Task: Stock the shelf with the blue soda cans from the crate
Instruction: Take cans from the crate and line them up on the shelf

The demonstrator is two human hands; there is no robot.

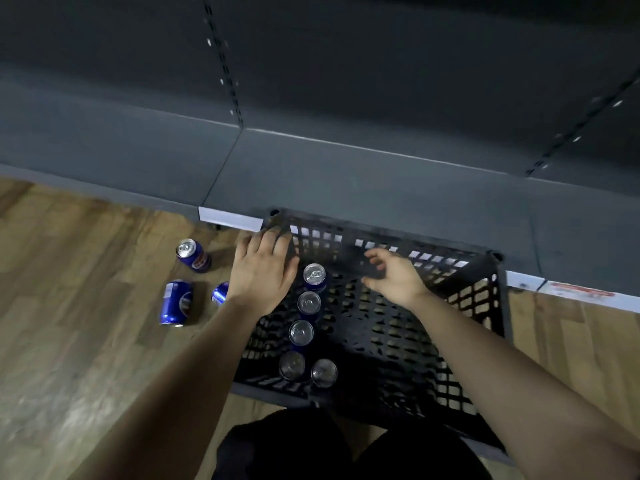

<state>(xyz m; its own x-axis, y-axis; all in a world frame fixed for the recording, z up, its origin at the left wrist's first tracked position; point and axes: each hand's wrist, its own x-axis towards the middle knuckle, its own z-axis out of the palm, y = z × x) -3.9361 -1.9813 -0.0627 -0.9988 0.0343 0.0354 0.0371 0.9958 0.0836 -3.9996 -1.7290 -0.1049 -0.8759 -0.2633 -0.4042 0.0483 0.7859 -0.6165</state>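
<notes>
A black lattice crate (pixel 478 306) stands on the floor against the low grey shelf (pixel 346 174). Several blue soda cans stand upright along the crate's left side, the farthest can (pixel 314 274) just right of my left hand. My left hand (pixel 263 271) lies flat with straight fingers over the crate's far left corner, holding nothing. My right hand (pixel 391 275) hovers over the crate's far wall, its fingers loosely spread and empty. Three more blue cans are on the floor left of the crate: one upright (pixel 192 255), one lying down (pixel 176 303), and one (pixel 220 293) partly hidden by my left wrist.
The wooden floor (pixel 76 306) stretches to the left and right of the crate. The shelf's front edge carries a white price strip (pixel 230 219). A dark back panel with slotted uprights (pixel 225 64) rises behind the shelf. My dark-clothed knees (pixel 311 448) are at the bottom.
</notes>
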